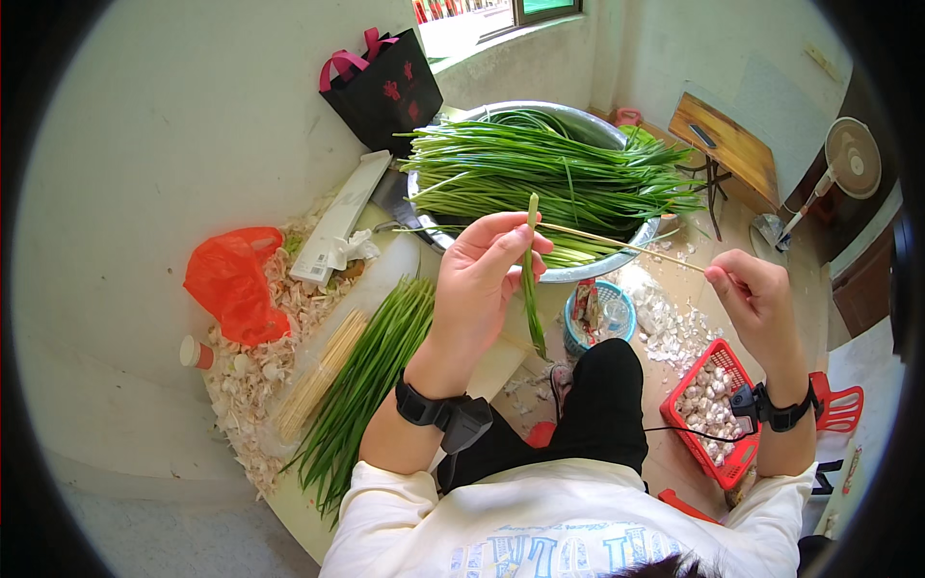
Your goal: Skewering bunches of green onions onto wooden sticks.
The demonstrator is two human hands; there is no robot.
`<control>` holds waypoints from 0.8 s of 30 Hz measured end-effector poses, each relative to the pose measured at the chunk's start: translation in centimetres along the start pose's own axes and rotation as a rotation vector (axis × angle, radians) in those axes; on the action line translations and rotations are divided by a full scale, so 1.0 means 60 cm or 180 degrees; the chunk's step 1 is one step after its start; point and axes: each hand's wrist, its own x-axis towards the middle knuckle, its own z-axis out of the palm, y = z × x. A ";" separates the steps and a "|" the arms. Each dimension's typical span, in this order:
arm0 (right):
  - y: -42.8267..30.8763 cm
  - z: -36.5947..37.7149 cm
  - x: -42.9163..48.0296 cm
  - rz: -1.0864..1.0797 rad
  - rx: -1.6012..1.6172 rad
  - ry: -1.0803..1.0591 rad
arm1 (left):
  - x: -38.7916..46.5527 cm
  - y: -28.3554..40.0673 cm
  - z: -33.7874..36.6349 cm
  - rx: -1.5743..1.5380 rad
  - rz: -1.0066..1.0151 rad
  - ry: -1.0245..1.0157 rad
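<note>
Between its thumb and fingers, my left hand (485,267) pinches a folded bundle of garlic chives (531,307), held upright with the leaf ends hanging down. A thin bamboo skewer (625,247) runs from my right hand (751,292), which grips its right end, to the chives at my left fingers. Whether its tip has pierced them is hidden. Beyond my hands, a large metal basin (571,274) carries a heap of long garlic chives (535,162). At the left, a row of chives (368,390) lies beside a pile of bamboo skewers (325,372) on the table.
Garlic skins (249,412), a red plastic bag (235,285) and a paper cup (196,352) line the table's left side. A black bag (383,90) stands by the wall. Below are a blue basket (625,336) and a red basket (676,404) of garlic bulbs (712,394).
</note>
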 end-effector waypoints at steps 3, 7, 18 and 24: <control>-0.002 -0.003 -0.001 0.0027 -0.0013 -0.0017 | -0.001 -0.003 -0.001 -0.0055 0.0036 0.0011; -0.003 -0.004 -0.002 0.0070 -0.0054 -0.0054 | 0.002 -0.009 -0.006 -0.0167 0.0090 0.0020; 0.029 0.007 0.003 0.0253 0.0604 0.0030 | 0.002 -0.017 -0.004 -0.0294 -0.0021 -0.0009; 0.041 0.008 0.005 0.0306 0.0855 -0.0021 | -0.001 -0.021 -0.001 -0.0419 -0.0102 -0.0025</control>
